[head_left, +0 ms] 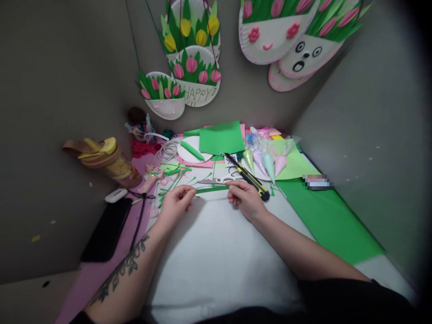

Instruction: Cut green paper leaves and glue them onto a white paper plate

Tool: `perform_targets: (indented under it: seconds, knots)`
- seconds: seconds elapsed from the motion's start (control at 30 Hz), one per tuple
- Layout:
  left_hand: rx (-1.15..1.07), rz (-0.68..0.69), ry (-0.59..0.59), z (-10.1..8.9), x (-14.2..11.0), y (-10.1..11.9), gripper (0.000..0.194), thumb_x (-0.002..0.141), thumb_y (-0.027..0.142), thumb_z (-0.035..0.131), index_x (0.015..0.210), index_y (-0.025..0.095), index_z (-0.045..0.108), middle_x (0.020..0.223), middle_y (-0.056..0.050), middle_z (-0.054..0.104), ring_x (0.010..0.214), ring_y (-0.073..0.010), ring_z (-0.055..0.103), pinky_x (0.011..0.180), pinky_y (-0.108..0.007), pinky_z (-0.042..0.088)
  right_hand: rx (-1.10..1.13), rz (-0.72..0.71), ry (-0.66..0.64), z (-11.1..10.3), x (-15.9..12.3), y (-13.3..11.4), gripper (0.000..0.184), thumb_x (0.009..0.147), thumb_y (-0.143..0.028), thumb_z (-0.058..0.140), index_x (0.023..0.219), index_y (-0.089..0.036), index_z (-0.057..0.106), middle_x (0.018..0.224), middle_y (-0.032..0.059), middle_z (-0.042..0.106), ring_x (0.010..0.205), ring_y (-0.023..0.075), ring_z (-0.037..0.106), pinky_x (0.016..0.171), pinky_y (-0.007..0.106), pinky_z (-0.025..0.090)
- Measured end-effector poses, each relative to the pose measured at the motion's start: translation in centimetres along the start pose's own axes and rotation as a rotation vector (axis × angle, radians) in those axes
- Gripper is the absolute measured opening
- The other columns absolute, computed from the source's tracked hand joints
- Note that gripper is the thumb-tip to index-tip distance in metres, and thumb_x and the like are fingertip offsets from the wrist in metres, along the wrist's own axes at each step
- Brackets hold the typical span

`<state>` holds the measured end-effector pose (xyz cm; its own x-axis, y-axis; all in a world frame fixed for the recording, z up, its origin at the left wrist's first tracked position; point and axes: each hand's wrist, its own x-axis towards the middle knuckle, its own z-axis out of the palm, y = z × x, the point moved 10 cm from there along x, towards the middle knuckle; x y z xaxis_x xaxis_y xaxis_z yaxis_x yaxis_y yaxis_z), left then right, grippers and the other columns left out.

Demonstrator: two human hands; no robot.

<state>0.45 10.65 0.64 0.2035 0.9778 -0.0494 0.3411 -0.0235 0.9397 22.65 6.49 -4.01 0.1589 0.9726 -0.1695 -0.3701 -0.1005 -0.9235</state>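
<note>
A thin green paper strip (212, 189) is stretched level between my two hands, just above the white table surface. My left hand (177, 203) pinches its left end with curled fingers. At the other end, my right hand (247, 200) is closed with thumb and forefinger on the strip. Right behind the strip lie scissors (216, 181) with white handles, partly hidden by my right hand. A black and yellow box cutter (251, 179) rests slantwise beside my right hand. Green paper scraps (173, 173) are scattered beyond my left hand.
Green paper sheets (221, 138), a paper plate (184, 155) and piping bags of coloured clay (268, 162) lie at the back. To the left are a yellow-lidded cup (111, 159) and a black tablet-like device (107, 229). Decorated paper-plate baskets (165, 108) hang on the wall.
</note>
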Motion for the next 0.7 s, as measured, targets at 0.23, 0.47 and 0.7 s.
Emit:
perform_targets:
  seconds: [0.23, 0.47, 0.7]
  knots:
    - [-0.186, -0.004, 0.086, -0.79, 0.11, -0.2, 0.034, 0.073, 0.043, 0.069, 0.091, 0.015, 0.072, 0.075, -0.006, 0.073, 0.062, -0.0151, 0.065, 0.054, -0.023, 0.046, 0.129, 0.018, -0.04, 0.56, -0.03, -0.18, 0.028, 0.062, -0.032, 0.082, 0.083, -0.019, 0.07, 0.071, 0.0017, 0.071, 0.061, 0.0132, 0.066, 0.05, 0.02, 0.047]
    - [-0.178, 0.032, 0.05, -0.5, 0.19, -0.34, 0.032, 0.068, 0.036, 0.075, 0.093, 0.016, 0.072, 0.076, -0.005, 0.073, 0.07, -0.0158, 0.066, 0.065, -0.025, 0.05, -0.015, -0.043, -0.103, 0.86, -0.4, -0.2, 0.022, 0.067, -0.03, 0.079, 0.084, -0.02, 0.069, 0.073, 0.0022, 0.072, 0.063, 0.0139, 0.065, 0.049, 0.021, 0.046]
    - [-0.097, 0.078, 0.104, -1.13, 0.0, -0.1, 0.026, 0.075, 0.039, 0.069, 0.089, 0.017, 0.073, 0.068, -0.002, 0.069, 0.064, -0.0141, 0.061, 0.062, -0.025, 0.047, -0.167, -0.047, -0.06, 0.68, -0.62, -0.25, 0.027, 0.073, -0.039, 0.072, 0.091, -0.019, 0.068, 0.075, 0.0033, 0.071, 0.052, 0.011, 0.058, 0.042, 0.02, 0.039]
